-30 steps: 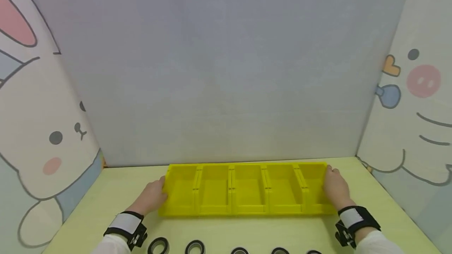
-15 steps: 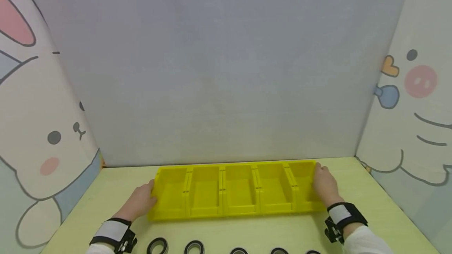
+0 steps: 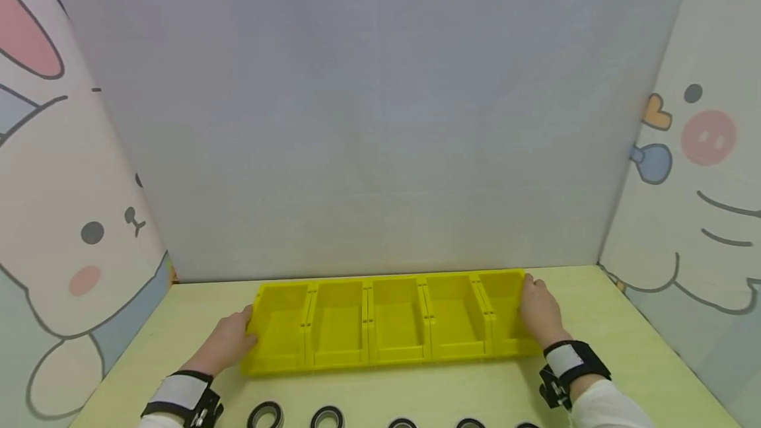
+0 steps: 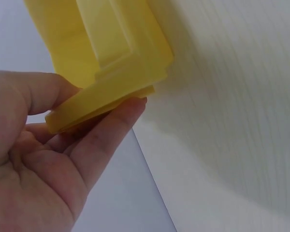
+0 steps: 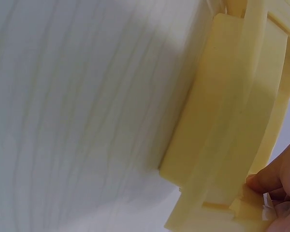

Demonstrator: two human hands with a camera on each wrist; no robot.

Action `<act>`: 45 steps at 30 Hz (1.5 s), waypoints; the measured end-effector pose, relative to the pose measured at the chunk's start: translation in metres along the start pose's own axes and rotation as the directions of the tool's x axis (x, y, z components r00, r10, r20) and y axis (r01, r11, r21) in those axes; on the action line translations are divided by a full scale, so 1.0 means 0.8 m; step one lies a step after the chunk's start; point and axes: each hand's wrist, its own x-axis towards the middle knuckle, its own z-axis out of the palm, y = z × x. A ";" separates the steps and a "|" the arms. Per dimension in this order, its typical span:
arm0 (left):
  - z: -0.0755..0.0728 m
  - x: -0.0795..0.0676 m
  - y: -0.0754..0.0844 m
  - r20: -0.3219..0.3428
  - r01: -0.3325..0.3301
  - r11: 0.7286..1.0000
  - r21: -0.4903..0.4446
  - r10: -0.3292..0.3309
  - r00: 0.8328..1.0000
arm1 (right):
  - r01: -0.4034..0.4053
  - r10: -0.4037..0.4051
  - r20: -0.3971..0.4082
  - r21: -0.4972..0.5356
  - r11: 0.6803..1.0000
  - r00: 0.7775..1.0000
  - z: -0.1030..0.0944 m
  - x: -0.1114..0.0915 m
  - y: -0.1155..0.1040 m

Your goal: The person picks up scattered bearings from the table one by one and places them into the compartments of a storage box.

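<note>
A long yellow storage bin (image 3: 397,350), split into several bare compartments, lies across the back of the table, slightly skewed. My left hand (image 3: 222,342) grips its left end. In the left wrist view the thumb is inside the yellow end wall (image 4: 99,104) and the fingers lie beneath and outside it. At the opposite end my right hand (image 3: 541,312) holds the wall, with a fingertip and thumb pinching the corner of the bin (image 5: 232,145) in the right wrist view. Whether the base touches the table everywhere is hard to tell.
In front of the bin, several black-rimmed ball bearings (image 3: 254,416) lie in a row, partly cut off by the lower frame edge. A grey-white back wall (image 3: 380,150) rises behind the pale table (image 3: 618,342). Cartoon-printed panels (image 3: 53,216) stand at both sides.
Both hands have moved the yellow bin leftward, and its left end has come slightly nearer to me. The grip at each end stays the same. The bearings have not moved noticeably.
</note>
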 end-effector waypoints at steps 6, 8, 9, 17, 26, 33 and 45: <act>-0.002 -0.002 -0.003 0.007 0.007 1.000 -0.017 -0.007 1.000 | 0.006 -0.006 0.003 -0.001 1.000 1.000 0.003 0.001 0.000; -0.002 -0.002 -0.003 0.005 0.004 1.000 -0.016 -0.004 1.000 | 0.033 -0.033 0.005 0.004 0.999 0.999 0.004 0.002 0.004; -0.001 -0.002 -0.003 0.001 -0.002 1.000 -0.016 0.002 1.000 | 0.056 -0.056 0.008 0.006 0.998 0.998 0.004 0.003 0.006; 0.001 0.000 -0.003 -0.019 -0.022 0.999 -0.024 0.022 1.000 | 0.141 -0.162 0.181 0.124 0.982 0.970 -0.024 0.008 0.028; -0.007 0.005 0.000 0.042 -0.006 1.000 0.004 0.006 0.999 | 0.321 -0.324 0.018 0.106 0.941 0.946 -0.096 -0.019 0.031; -0.027 0.005 0.008 0.127 -0.028 0.996 0.083 0.017 0.992 | 0.486 -0.487 0.023 0.056 0.872 0.873 -0.111 -0.072 0.009; -0.063 0.020 0.018 0.278 0.046 0.997 0.057 -0.060 0.959 | 0.558 -0.627 0.361 0.286 0.779 0.690 -0.071 -0.146 -0.025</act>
